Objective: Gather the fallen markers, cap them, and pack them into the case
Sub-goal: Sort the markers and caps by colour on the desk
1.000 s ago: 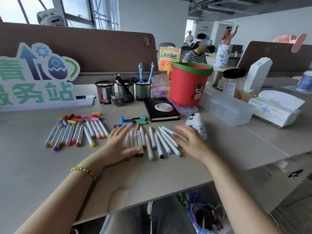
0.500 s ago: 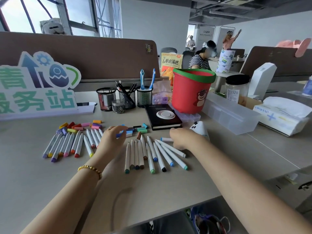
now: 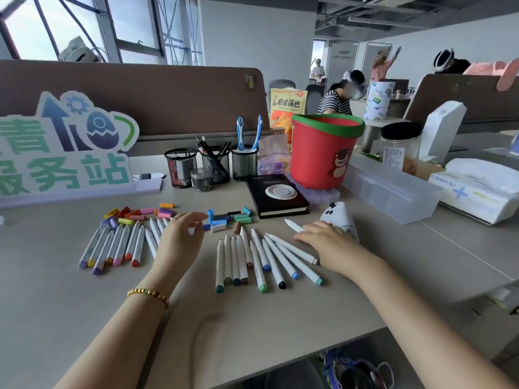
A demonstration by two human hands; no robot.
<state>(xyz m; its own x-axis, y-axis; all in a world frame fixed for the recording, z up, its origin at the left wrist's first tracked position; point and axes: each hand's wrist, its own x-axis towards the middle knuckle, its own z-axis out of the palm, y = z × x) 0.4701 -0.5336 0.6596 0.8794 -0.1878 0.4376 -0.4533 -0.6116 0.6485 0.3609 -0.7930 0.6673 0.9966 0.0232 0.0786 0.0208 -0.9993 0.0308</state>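
I see the tabletop first: pale, wide, backed by a brown divider. A standing sign sits at far left. A red bucket stands behind a black notebook, with a clear bin to its right and a tissue pack beyond that. Three mesh cups line up left of the bucket.

The markers lie in two groups. The left group fans out with warm and purple ends toward me. The middle group lies between my hands, uncapped tips pointing away, blue, green and black ends toward me. Loose warm-coloured caps sit just beyond the left group; blue and green caps sit beyond the middle group, near the notebook.

My left hand hovers over the right edge of the left group, fingers loosely curled; I cannot tell whether it pinches anything. My right hand rests on the tabletop beside the middle group, fingers curled around one white marker whose tip points away to the left. A white panda-faced pouch lies just behind that hand.
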